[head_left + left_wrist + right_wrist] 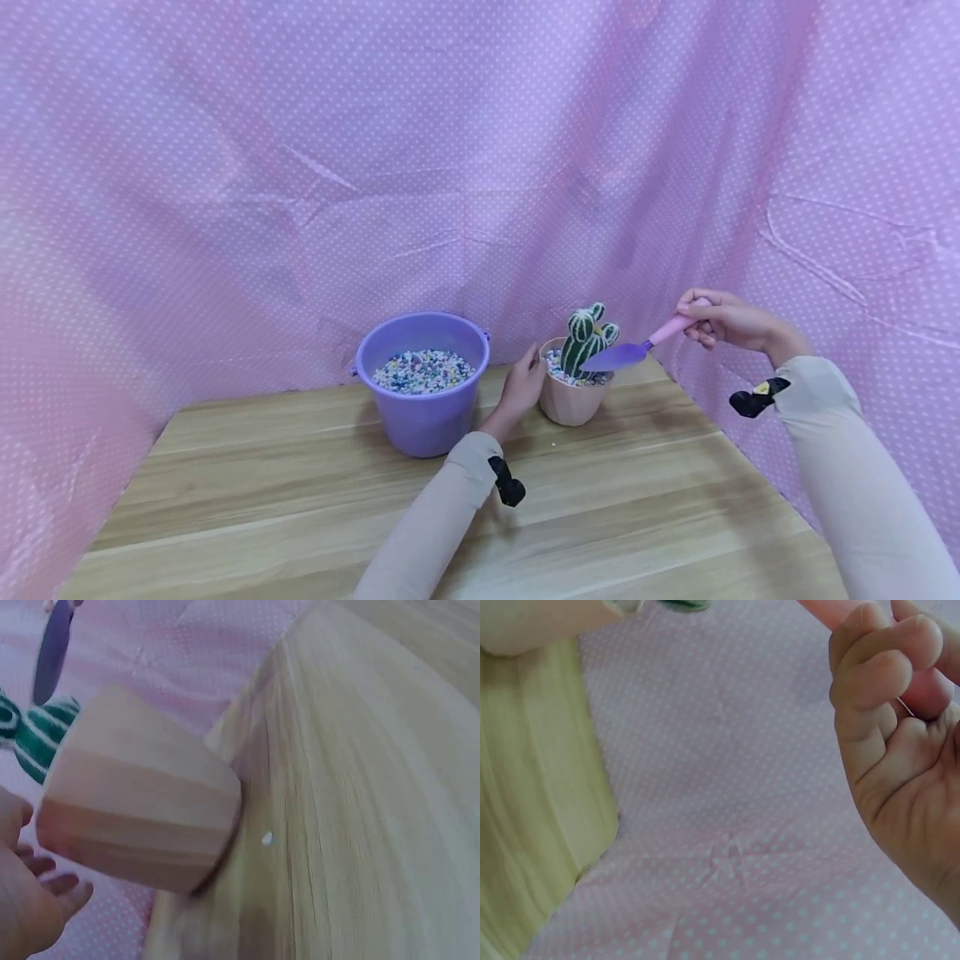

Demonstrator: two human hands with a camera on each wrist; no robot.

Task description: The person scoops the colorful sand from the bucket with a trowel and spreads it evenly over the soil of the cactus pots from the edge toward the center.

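A light pink pot (573,403) with a green and white cactus (582,343) and small coloured beads stands on the table. My left hand (523,385) is at the pot's left side; in the left wrist view the hand (30,885) has its fingers loosely bent beside the pot (142,795). My right hand (731,323) grips the pink handle of a small trowel (618,357), its purple blade over the pot's right part, in front of the cactus. In the right wrist view the fingers of the right hand (900,727) curl round the handle.
A purple bucket (423,412) with many coloured beads (424,372) stands left of my left hand. One small white bead (267,838) lies on the wooden table (300,517). Pink dotted cloth (375,167) hangs behind and beside the table.
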